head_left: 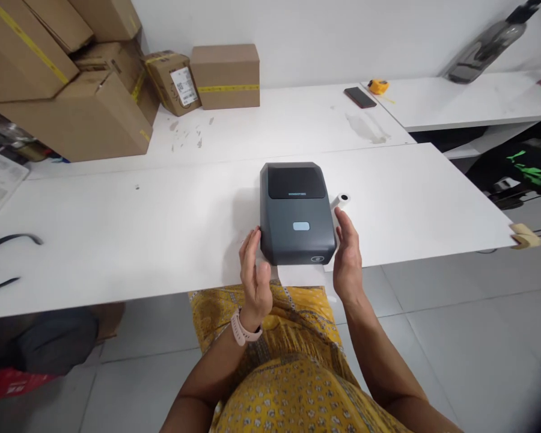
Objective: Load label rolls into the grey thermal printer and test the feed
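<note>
A dark grey label printer (295,216) sits on the white table, with a light-blue button on its top and a white paper strip (301,275) at its front, reaching the table edge. My left hand (255,276) is along the printer's left side, fingers stretched out, fingertips close to or touching its casing. On the opposite side, my right hand (348,258) is also open, its fingers straight beside the casing; whether it touches cannot be made out. Just beyond those fingertips lies a small white paper roll (342,199) with a dark core, partly behind the printer's right edge.
Cardboard boxes (225,75) stand along the wall at back left. A phone (359,97), a yellow tape measure (379,86) and a spray bottle (487,51) are at back right. A black strap (13,240) lies far left. A foam guard (525,235) covers the table's right corner.
</note>
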Demonstrator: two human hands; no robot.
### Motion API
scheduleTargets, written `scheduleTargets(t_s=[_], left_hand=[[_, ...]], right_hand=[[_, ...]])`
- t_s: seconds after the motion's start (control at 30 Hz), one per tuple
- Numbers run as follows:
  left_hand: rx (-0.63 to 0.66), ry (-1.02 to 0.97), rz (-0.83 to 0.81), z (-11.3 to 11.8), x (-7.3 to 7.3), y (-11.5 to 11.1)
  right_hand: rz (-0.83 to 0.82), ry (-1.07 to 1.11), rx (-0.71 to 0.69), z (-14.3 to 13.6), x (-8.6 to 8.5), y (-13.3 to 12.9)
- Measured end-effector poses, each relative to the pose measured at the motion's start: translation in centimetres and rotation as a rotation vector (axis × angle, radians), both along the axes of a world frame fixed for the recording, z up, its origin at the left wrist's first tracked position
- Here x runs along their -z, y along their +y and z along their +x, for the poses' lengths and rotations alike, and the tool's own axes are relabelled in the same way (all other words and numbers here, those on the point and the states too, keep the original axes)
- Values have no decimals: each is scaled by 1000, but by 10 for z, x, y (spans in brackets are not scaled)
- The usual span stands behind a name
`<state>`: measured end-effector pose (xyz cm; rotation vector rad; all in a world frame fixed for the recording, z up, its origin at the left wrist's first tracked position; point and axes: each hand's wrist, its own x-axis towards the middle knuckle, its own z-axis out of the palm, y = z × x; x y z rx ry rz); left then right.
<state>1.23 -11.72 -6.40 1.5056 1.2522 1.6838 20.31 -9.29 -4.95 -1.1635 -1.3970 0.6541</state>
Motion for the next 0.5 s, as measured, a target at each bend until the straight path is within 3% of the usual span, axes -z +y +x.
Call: scheduleTargets(t_s=[0.13,0.3,0.5], left_hand=[[-4,-40,-62,2,2,-1],[68,-144,-188,7,11,-2],[145,-181,-176,4,12,-2]], right_hand=[[-34,-7,7,-7,6,-8],[-115,138,33,-18,22,-15],[-15,217,47,-31,40,-9]])
